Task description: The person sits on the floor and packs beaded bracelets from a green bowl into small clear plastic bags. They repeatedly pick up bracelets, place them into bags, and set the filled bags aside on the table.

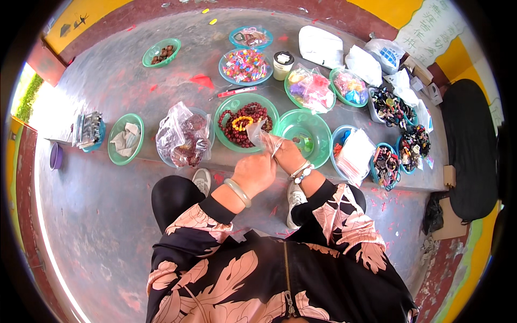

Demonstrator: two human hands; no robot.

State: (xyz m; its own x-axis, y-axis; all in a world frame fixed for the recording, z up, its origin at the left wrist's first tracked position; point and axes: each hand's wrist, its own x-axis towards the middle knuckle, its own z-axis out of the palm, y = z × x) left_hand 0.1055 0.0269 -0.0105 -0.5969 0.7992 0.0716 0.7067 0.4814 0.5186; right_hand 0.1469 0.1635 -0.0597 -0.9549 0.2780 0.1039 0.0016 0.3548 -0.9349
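Two hands, left hand (254,173) and right hand (287,153), fingers pinching small clear bag (258,133) above green bowl (308,129).

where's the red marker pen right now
In the head view the red marker pen lies on the grey floor left of centre, between the bowl of multicoloured beads above it and the green bowl of dark red bead strings below it.

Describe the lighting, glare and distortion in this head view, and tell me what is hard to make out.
Head view: bright, even daylight. Fisheye bending curves the grey step's edge and darkens the corners. A washed-out patch glares at the left rim. The small clear bag, held by the left hand and right hand, catches the light, so its contents cannot be told. The centre bowls look sharp; rim items smear.
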